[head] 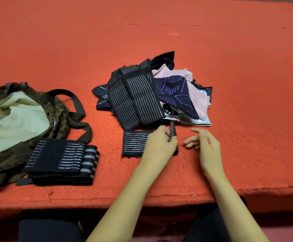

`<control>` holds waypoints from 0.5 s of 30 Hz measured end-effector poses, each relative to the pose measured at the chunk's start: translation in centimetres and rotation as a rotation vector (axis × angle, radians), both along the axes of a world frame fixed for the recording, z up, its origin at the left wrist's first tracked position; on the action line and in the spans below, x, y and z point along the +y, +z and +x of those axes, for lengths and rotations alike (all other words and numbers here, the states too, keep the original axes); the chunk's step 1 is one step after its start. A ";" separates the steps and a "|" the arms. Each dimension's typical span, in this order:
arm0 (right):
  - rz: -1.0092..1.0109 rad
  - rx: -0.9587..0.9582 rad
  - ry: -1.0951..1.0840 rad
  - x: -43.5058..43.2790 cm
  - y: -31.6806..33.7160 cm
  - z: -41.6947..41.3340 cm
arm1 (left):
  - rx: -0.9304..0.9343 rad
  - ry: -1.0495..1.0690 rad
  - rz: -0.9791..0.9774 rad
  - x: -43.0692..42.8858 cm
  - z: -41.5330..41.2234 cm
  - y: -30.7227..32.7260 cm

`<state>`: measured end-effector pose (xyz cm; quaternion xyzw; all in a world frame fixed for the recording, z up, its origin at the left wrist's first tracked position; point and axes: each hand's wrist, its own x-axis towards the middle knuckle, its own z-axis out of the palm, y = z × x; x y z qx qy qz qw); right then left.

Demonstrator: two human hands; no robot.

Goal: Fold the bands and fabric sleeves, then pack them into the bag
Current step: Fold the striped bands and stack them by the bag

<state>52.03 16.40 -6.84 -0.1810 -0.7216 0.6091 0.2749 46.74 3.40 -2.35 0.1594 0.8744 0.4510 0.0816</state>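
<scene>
Works over a red blanket (229, 67) covering the whole surface. Has the camouflage bag (60, 109) at the far left, mouth open, pale lining showing. Faces a loose heap (152, 91) of unfolded bands and fabric sleeves in the middle, well apart from the bag. Has a folded stack (60, 159) lying against the bag's near side, not yet packed. Pinches, with the left hand (159, 144), the lifted end of a striped band (135, 144), its other half flat on the blanket just in front of the heap. Holds nothing in the right hand (205, 144), fingers loosely apart, just beside the left.

Risks dragging heap pieces along, with the lifted end rising close against the heap's front edge. Risks a skewed or sprung fold too: stretchy elastic, a one-handed pinch, nothing pinning the flat half. May also snag a fastening patch on the fuzzy blanket, judging by the dark patch on the stack's top band.
</scene>
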 end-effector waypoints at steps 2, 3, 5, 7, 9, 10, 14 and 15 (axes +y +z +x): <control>0.130 -0.059 0.033 -0.5 0.2 -0.3 | 0.057 0.087 0.046 -2.6 -0.6 -0.3; 0.198 -0.091 0.064 -0.8 0.1 -0.6 | 0.084 0.127 0.052 -4.0 -1.0 -0.7; 0.290 -0.154 0.120 -2.2 0.2 -1.5 | 0.155 0.183 -0.010 -6.4 -1.5 -1.6; 0.396 -0.204 0.143 -4.1 0.1 -2.5 | 0.199 0.235 -0.075 -8.0 -1.9 -2.8; 0.496 -0.213 0.148 -5.7 -0.2 -3.2 | 0.197 0.276 -0.088 -9.1 -2.1 -3.9; 0.546 -0.213 0.144 -6.2 -0.3 -3.4 | 0.191 0.294 -0.077 -9.5 -2.1 -4.2; 0.584 -0.203 0.179 -5.8 -0.9 -3.4 | 0.215 0.296 0.013 -9.8 -1.8 -4.7; 0.590 -0.203 0.193 -5.7 -0.9 -3.3 | 0.222 0.292 0.025 -9.9 -1.8 -4.7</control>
